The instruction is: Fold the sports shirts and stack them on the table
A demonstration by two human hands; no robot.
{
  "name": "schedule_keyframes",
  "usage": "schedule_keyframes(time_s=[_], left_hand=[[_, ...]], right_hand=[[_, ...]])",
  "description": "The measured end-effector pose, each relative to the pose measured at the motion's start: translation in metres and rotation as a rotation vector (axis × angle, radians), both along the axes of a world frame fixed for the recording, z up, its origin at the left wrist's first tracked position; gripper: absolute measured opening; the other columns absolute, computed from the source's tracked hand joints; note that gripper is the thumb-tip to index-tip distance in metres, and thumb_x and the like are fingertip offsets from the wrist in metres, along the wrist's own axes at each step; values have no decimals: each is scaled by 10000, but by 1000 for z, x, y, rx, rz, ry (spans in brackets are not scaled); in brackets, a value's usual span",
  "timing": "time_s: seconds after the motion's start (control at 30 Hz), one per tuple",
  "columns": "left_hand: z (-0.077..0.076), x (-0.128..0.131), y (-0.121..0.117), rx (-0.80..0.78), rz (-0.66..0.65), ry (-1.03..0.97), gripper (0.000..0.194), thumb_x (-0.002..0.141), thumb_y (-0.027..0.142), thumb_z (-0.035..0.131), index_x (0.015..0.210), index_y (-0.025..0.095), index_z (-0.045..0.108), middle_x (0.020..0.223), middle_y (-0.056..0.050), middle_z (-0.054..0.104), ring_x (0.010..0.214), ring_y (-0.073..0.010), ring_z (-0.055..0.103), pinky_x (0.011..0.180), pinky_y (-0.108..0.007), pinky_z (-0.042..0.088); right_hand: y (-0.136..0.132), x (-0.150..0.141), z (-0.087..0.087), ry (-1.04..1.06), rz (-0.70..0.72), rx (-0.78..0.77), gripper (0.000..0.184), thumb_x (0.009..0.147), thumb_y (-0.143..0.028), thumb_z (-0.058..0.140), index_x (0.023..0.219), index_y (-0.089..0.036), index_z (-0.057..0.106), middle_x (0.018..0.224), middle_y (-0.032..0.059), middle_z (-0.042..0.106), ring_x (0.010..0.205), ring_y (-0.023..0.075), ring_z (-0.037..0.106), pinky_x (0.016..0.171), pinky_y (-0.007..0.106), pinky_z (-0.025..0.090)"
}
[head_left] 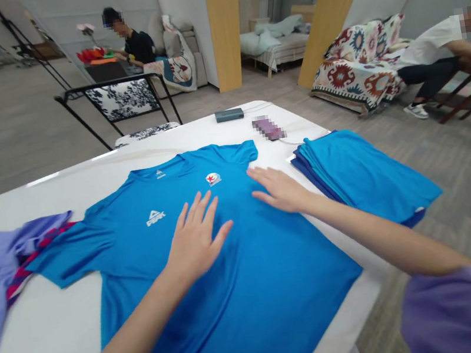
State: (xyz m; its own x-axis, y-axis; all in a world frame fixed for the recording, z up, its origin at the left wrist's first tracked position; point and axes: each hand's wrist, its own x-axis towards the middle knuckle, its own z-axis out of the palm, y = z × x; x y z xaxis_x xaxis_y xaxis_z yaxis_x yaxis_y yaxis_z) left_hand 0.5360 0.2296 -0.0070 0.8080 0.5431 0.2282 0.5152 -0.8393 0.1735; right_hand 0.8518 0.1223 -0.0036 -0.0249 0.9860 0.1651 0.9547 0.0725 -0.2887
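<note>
- Blue PEAK T-shirt point(280, 289): spread front-up on the white table point(64, 335). Draw flat palms outward to remove the diagonal crease point(226, 300).
- Folded garment stack point(359, 169): right of the shirt. Keep strokes clear.
- Left hand point(196, 239): empty, fingers fanned above the shirt front; contact cannot be confirmed.
- Right hand point(277, 188): empty, fingers extended, near one sleeve point(246, 152). Apply light, even pressure.
- Chest badge point(213, 179): avoid dragging.

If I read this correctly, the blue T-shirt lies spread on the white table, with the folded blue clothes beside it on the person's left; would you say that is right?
Not quite: the head view shows the folded blue clothes beside it on the person's right. The blue T-shirt does lie spread on the white table.
</note>
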Motion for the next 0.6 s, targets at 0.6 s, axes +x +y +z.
schedule_keyframes(time_s=[0.6], left_hand=[[6, -266, -197, -193, 434, -156, 778, 1120, 685, 557, 1714, 189, 474, 1702, -211, 542, 1585, -378, 532, 1311, -589, 435]], right_hand=[[-274, -138, -8, -96, -3, 31, 777, 1161, -624, 455, 1808, -209, 339, 1802, 183, 449, 1643, 403, 477, 1345, 655, 388]])
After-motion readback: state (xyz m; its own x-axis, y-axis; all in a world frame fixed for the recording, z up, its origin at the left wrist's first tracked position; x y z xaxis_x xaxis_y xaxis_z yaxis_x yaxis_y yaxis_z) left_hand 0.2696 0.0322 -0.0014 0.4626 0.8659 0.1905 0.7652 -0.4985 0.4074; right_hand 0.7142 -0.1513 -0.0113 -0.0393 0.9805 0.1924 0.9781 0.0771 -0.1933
